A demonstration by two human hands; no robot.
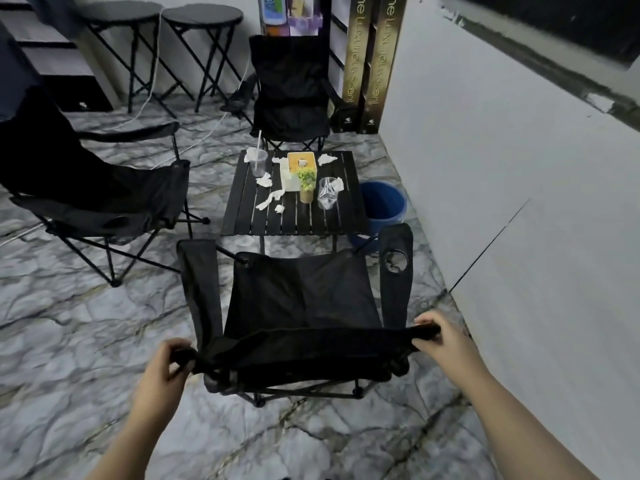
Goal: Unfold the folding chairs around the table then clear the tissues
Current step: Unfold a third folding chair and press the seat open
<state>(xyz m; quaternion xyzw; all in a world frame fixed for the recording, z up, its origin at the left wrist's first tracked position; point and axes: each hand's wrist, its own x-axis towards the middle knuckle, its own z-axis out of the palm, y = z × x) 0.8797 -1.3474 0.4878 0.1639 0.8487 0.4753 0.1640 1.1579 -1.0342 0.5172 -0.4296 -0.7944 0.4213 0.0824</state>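
Observation:
A black folding chair stands spread open right in front of me, its seat facing the low black slatted table. My left hand grips the left top corner of its backrest and my right hand grips the right top corner. Two more black folding chairs stand unfolded: one on the left, one beyond the table. Several crumpled white tissues lie scattered over the tabletop.
On the table stand a yellow tissue box, a small green plant and two clear plastic cups. A blue bucket sits on the floor right of the table, by the white wall. Two black round stools stand at the back left.

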